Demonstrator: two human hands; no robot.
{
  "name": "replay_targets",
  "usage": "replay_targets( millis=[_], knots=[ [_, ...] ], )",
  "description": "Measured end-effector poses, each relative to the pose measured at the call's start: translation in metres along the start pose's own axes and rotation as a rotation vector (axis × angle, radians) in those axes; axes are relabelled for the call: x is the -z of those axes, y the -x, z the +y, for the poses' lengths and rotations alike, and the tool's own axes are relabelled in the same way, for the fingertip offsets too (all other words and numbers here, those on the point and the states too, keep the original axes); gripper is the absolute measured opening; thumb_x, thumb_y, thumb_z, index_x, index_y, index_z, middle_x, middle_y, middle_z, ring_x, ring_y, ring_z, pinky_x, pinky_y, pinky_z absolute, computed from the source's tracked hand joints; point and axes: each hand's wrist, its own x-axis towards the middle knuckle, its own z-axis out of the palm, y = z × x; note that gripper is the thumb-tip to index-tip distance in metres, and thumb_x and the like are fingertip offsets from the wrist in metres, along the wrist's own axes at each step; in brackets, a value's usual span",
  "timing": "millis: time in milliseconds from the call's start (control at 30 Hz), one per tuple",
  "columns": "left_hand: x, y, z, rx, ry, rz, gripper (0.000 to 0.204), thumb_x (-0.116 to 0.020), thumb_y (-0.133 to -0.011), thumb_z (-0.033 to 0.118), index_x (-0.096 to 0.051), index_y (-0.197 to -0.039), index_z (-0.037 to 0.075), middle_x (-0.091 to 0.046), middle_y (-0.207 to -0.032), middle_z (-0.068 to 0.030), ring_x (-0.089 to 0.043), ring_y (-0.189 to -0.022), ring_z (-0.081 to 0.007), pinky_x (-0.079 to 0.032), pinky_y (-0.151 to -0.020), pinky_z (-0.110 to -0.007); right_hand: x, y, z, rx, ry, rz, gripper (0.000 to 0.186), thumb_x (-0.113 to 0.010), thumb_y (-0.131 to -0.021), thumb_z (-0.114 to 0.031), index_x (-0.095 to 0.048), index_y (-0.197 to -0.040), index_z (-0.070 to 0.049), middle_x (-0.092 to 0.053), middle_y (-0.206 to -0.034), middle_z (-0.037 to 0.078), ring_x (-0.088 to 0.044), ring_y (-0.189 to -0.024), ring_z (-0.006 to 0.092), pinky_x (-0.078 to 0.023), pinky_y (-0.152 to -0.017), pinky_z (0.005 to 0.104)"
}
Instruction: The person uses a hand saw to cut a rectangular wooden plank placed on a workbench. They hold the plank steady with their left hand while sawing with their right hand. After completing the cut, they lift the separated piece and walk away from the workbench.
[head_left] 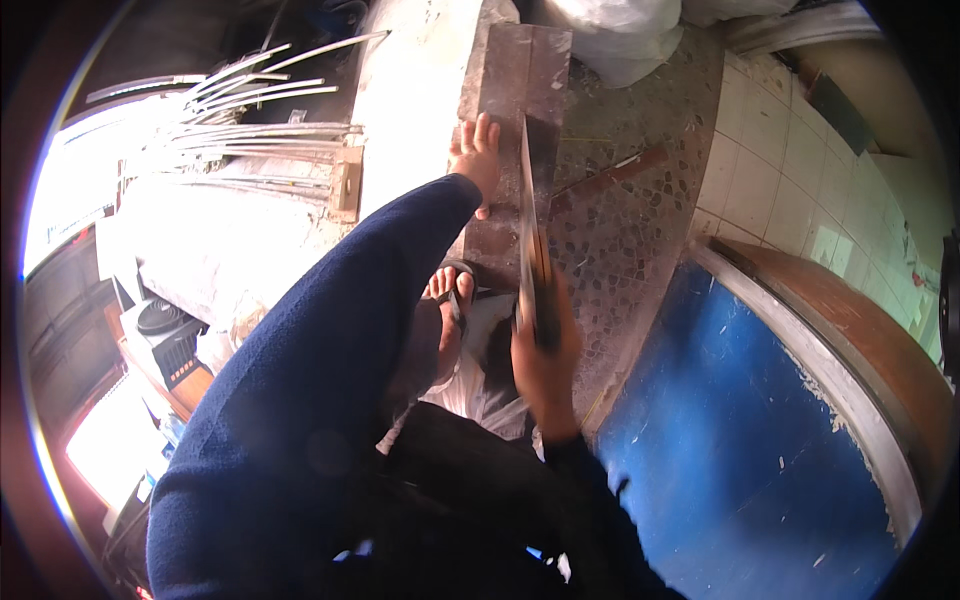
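A long brown wooden board [503, 80] runs away from me through the middle of the view. My left hand [478, 160] presses on its left side, the fingers spread and pointing away. In my right hand [546, 365] is the handle of a handsaw [528, 195], my fingers wrapped round it. The saw's thin blade is seen nearly edge-on and points away from me along the board's right part. Whether its teeth sit in the wood I cannot tell. A foot in a sandal [447, 285] is beside the board's near end.
On the right stands a blue panel [720, 430] with a worn pale edge. The floor [630, 230] is speckled stone, with a reddish-brown strip [610, 178] lying on it. White sacks [620, 35] stand at the far end. Several thin pale rods [260, 140] stick out at the left.
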Motion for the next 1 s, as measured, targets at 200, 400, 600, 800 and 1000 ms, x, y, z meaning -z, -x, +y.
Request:
replay_targets(
  millis=[200, 400, 600, 800, 1000],
  knots=[
    [0.004, 0.009, 0.007, -0.025, -0.075, -0.018, 0.165, -0.098, -0.054, 0.056, 0.009, -0.156, -0.017, 0.012, -0.163, -0.0431, -0.001, -0.152, -0.0608, -0.042, -0.116, -0.057, -0.015, -0.023, 0.026, 0.030, 0.215, 0.035, 0.052, -0.060, -0.095, -0.012, -0.051, -0.144, 0.001, -0.066, -0.127, 0.028, -0.069, -0.112, 0.0403, -0.054, -0.093, 0.0426],
    [-0.013, -0.002, -0.001, 0.014, -0.135, 0.034, 0.168, -0.100, -0.046, 0.055, 0.004, -0.160, -0.012, 0.013, -0.166, -0.0387, -0.004, -0.152, -0.0612, -0.049, -0.102, -0.067, -0.019, -0.057, -0.003, 0.037, -0.076, -0.019, 0.046, -0.057, -0.100, -0.014, -0.052, -0.142, 0.002, -0.067, -0.126, 0.024, -0.070, -0.109, 0.0360, -0.054, -0.092, 0.0429],
    [0.002, -0.004, 0.000, -0.064, -0.198, -0.004, 0.159, -0.098, -0.048, 0.057, -0.008, -0.158, -0.015, 0.008, -0.168, -0.0363, 0.004, -0.149, -0.0664, -0.047, -0.097, -0.075, -0.009, -0.004, 0.002, -0.174, -0.076, 0.016, 0.052, -0.059, -0.098, -0.010, -0.049, -0.146, 0.003, -0.065, -0.133, 0.024, -0.066, -0.122, 0.0343, -0.051, -0.103, 0.0409],
    [0.009, -0.004, 0.022, -0.098, -0.167, 0.025, 0.157, -0.100, -0.050, 0.048, -0.005, -0.160, -0.012, 0.008, -0.168, -0.0358, 0.006, -0.151, -0.0627, -0.039, -0.110, -0.072, -0.025, -0.089, 0.029, -0.072, 0.041, 0.020, 0.054, -0.060, -0.093, -0.010, -0.052, -0.145, 0.003, -0.071, -0.115, 0.017, -0.070, -0.090, 0.0228, -0.056, -0.081, 0.0346],
    [0.012, 0.009, 0.008, -0.025, 0.150, -0.014, 0.169, -0.105, -0.046, 0.037, 0.012, -0.160, -0.008, 0.025, -0.166, -0.0314, 0.002, -0.152, -0.0613, -0.037, -0.110, -0.074, 0.006, 0.012, 0.005, -0.041, -0.003, 0.045, 0.063, -0.061, -0.088, -0.005, -0.046, -0.148, 0.004, -0.068, -0.126, 0.025, -0.069, -0.114, 0.0349, -0.052, -0.098, 0.0403]
  ],
)
